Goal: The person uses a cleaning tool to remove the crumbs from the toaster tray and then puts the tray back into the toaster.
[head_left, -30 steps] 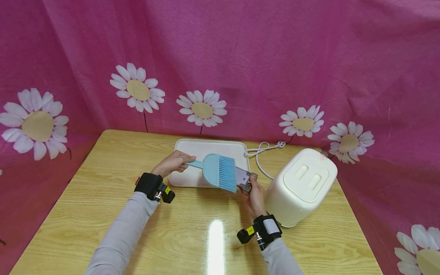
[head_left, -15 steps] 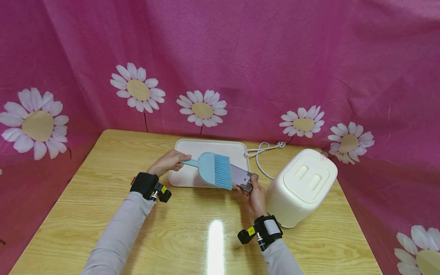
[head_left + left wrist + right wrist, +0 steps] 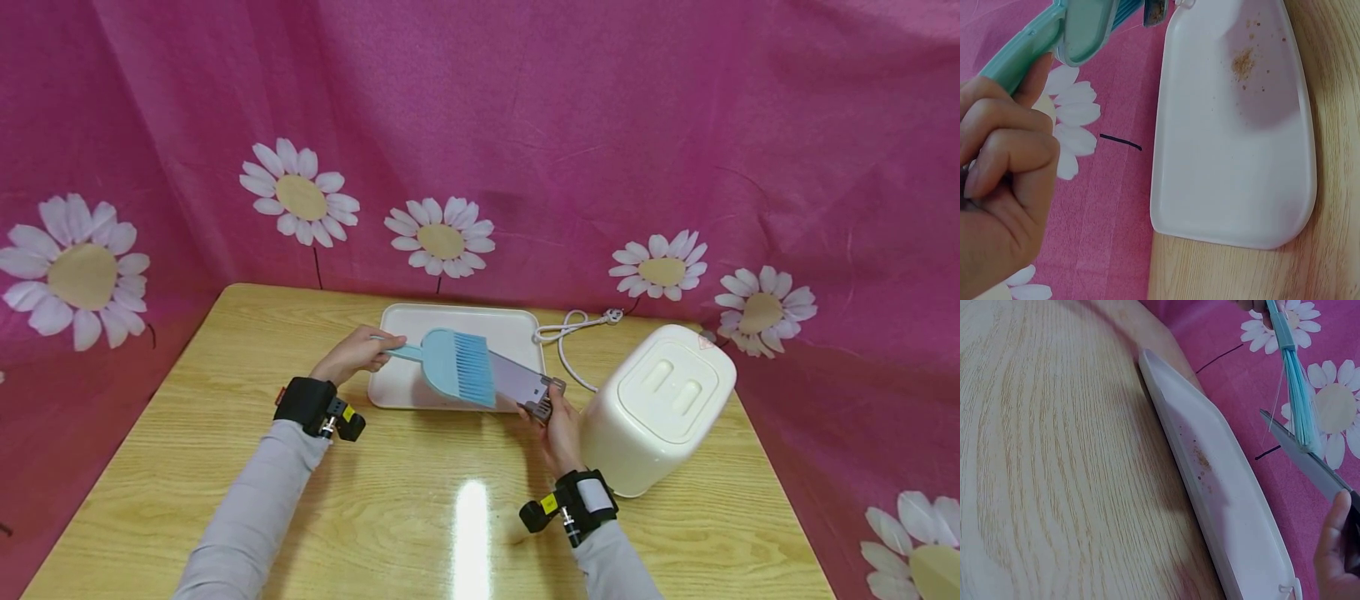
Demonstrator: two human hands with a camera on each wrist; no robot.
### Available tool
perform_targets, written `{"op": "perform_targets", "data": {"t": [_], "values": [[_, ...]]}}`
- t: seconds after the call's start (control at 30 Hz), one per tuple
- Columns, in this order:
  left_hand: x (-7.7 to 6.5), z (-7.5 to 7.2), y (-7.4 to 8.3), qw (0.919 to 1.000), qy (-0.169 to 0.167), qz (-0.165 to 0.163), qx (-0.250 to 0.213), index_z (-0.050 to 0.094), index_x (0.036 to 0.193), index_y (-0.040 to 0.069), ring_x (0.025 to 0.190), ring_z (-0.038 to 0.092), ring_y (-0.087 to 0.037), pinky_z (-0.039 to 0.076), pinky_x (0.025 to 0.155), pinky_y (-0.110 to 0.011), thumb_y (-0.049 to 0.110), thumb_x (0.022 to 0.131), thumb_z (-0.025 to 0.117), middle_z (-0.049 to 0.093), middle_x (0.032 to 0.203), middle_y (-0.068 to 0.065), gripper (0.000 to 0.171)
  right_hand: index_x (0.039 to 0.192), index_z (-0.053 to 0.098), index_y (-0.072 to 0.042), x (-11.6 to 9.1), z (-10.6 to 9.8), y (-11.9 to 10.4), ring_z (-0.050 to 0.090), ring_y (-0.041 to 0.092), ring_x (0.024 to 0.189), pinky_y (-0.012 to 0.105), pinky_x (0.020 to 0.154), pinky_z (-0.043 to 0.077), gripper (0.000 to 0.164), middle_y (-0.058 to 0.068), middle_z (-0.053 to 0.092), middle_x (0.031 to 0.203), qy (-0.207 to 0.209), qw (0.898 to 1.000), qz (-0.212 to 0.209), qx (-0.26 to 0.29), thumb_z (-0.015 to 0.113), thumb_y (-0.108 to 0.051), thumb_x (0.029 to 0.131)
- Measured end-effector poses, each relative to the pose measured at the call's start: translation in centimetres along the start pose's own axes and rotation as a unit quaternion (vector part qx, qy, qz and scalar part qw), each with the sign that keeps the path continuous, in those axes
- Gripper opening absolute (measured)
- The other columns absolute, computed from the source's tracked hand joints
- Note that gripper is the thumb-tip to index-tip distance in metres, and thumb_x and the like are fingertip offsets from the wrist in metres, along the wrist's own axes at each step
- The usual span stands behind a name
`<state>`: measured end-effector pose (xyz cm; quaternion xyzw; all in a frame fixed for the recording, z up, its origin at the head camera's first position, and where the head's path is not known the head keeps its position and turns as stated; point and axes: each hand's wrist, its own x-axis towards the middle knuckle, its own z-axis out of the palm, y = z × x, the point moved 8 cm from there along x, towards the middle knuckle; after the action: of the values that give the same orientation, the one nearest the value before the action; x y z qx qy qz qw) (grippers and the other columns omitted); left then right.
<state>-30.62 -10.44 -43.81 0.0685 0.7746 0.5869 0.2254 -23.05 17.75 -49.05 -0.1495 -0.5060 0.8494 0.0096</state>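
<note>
My left hand (image 3: 355, 354) grips the handle of a light-blue brush (image 3: 448, 363), whose bristles point right. In my right hand (image 3: 561, 433) is a flat grey crumb tray (image 3: 517, 381), pinched at its slotted end and held tilted. The bristles cover the crumb tray's far end in the head view; in the right wrist view the brush (image 3: 1299, 400) appears to touch its upper face. Both are above a white rectangular tray (image 3: 517, 323) on the table. Brown crumbs (image 3: 1244, 64) lie scattered in that tray, and a few show on the crumb tray (image 3: 1157, 12).
A cream toaster-like appliance (image 3: 660, 408) with a two-grip lid stands just right of my right hand. Its white cord and plug (image 3: 573, 329) lie behind it. The wooden table (image 3: 397, 508) meets a pink flowered curtain (image 3: 525, 167) at the back.
My left hand has drawn the brush leftward and slightly up, so more of the crumb tray shows. My right hand and the crumb tray have hardly moved.
</note>
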Motion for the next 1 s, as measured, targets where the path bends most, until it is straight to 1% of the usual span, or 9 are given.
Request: {"op": "perform_targets", "data": {"t": [0.03,0.1,0.2,0.27,0.33,0.53,0.87,1.0], "values": [[-0.1,-0.1,0.0,1.0,-0.001,0.002,-0.003,0.055,0.076,0.0,0.046,0.025,-0.008,0.022,0.048,-0.02,0.025,0.092,0.049,0.031,0.053,0.003,0.03,0.13,0.029,0.012,0.0,0.0,0.0,0.06,0.009,0.074,0.018,0.061,0.049,0.047,0.002,0.06,0.086,0.0,1.0,-0.001,0.001,0.028,-0.023,0.099],[-0.7,-0.1,0.5,1.0,-0.004,0.0,-0.007,0.054,0.072,0.003,0.046,0.025,-0.008,0.022,0.048,-0.02,0.023,0.093,0.048,0.031,0.054,0.002,0.029,0.13,0.03,0.012,0.0,0.0,0.0,0.06,0.009,0.074,0.018,0.061,0.049,0.047,0.002,0.06,0.086,0.001,1.0,0.0,0.0,0.028,-0.023,0.099],[-0.8,-0.5,0.4,0.9999,-0.004,-0.001,-0.009,0.053,0.07,0.006,0.046,0.025,-0.007,0.023,0.049,-0.02,0.023,0.093,0.047,0.031,0.054,0.002,0.029,0.13,0.031,0.011,0.0,-0.1,0.0,0.061,0.01,0.074,0.018,0.061,0.049,0.046,0.003,0.06,0.087,0.004,1.0,0.002,-0.003,0.028,-0.023,0.099],[-0.9,-0.7,0.3,1.0,0.0,-0.005,-0.006,0.053,0.07,0.005,0.047,0.025,-0.007,0.023,0.05,-0.02,0.023,0.093,0.047,0.032,0.054,0.002,0.029,0.13,0.032,0.011,-0.1,-0.1,0.0,0.061,0.01,0.074,0.018,0.061,0.049,0.046,0.003,0.06,0.087,0.006,1.0,0.001,-0.006,0.028,-0.023,0.099],[-0.5,-1.1,-0.4,0.9999,0.008,-0.007,-0.003,0.054,0.071,0.006,0.047,0.026,-0.007,0.024,0.05,-0.02,0.025,0.092,0.048,0.032,0.054,0.003,0.029,0.129,0.032,0.011,-0.1,-0.1,0.0,0.061,0.01,0.073,0.018,0.061,0.049,0.046,0.003,0.061,0.087,0.006,1.0,0.0,-0.006,0.029,-0.024,0.099],[-0.9,-1.5,-0.5,0.9996,0.022,-0.017,-0.003,0.054,0.071,0.006,0.047,0.027,-0.007,0.024,0.05,-0.02,0.024,0.092,0.048,0.033,0.053,0.004,0.029,0.13,0.03,0.012,0.0,-0.1,-0.2,0.061,0.01,0.075,0.018,0.062,0.049,0.047,0.004,0.06,0.089,-0.002,1.0,-0.004,0.001,0.028,-0.023,0.099],[-1.0,-2.1,-0.7,0.9997,0.023,-0.01,0.003,0.052,0.068,0.006,0.047,0.025,-0.007,0.022,0.049,-0.02,0.024,0.092,0.048,0.032,0.053,0.003,0.03,0.13,0.03,0.012,-0.1,-0.1,-0.2,0.061,0.01,0.075,0.018,0.062,0.049,0.047,0.004,0.06,0.088,0.006,1.0,-0.002,0.003,0.029,-0.023,0.098],[-1.0,-2.3,-0.7,0.9997,0.024,-0.009,0.005,0.053,0.07,0.005,0.047,0.025,-0.007,0.022,0.049,-0.02,0.024,0.093,0.047,0.031,0.053,0.004,0.03,0.129,0.031,0.012,-0.2,-0.1,-0.2,0.061,0.01,0.074,0.018,0.061,0.049,0.047,0.003,0.06,0.087,0.01,1.0,-0.005,-0.001,0.03,-0.023,0.098]]}}
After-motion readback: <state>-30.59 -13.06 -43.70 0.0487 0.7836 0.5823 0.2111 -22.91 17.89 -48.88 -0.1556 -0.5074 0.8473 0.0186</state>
